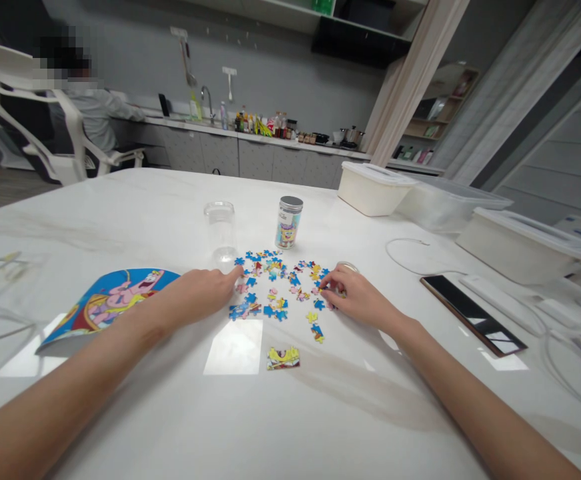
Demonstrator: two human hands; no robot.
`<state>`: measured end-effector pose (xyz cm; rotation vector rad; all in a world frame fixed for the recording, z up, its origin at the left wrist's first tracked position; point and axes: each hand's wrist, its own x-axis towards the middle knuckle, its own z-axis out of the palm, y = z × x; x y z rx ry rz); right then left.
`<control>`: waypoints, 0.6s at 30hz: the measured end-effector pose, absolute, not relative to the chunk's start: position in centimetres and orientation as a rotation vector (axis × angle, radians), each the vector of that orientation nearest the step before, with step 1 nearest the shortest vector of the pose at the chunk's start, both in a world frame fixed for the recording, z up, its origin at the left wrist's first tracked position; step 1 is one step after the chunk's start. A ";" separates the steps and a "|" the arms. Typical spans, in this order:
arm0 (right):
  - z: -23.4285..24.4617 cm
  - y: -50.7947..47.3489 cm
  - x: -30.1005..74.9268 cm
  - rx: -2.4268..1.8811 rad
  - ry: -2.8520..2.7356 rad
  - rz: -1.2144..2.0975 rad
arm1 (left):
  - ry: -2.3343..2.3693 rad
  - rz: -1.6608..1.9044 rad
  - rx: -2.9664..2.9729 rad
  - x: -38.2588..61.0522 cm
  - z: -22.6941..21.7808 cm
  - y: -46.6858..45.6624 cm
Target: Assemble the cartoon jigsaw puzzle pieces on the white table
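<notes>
Two bare arms are slanting inward, the hands facing each other with a gap between.
The left hand (pixel 209 293) is lying knuckles up beyond its forearm (pixel 105 363), index finger pointing inward; the right hand (pixel 353 295) is holding its fingers bent, the fingertips pointing toward the left hand.

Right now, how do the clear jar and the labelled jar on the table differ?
Cover: the labelled jar wears a grey lid; the clear jar shows no such lid.
Surface: the labelled jar carries a colourful cartoon print; the clear jar is see-through, with no print visible.
Place: the clear jar stands left of the labelled jar in the picture.
Shared: both stand on the white table, near the puzzle pieces.
</notes>
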<state>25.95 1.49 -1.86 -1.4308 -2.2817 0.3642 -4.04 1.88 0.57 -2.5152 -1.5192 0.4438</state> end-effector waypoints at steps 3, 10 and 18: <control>-1.8 1.4 25.9 -1.463 -2.277 0.356 | -1.537 0.410 -2.530 -4.0 0.6 1.8; -1.7 1.1 25.7 -1.450 -2.270 0.412 | -1.550 0.372 -2.532 -4.6 0.0 2.2; -1.8 1.1 25.5 -1.420 -2.338 0.297 | -1.378 -0.047 -2.518 -3.3 -2.0 3.2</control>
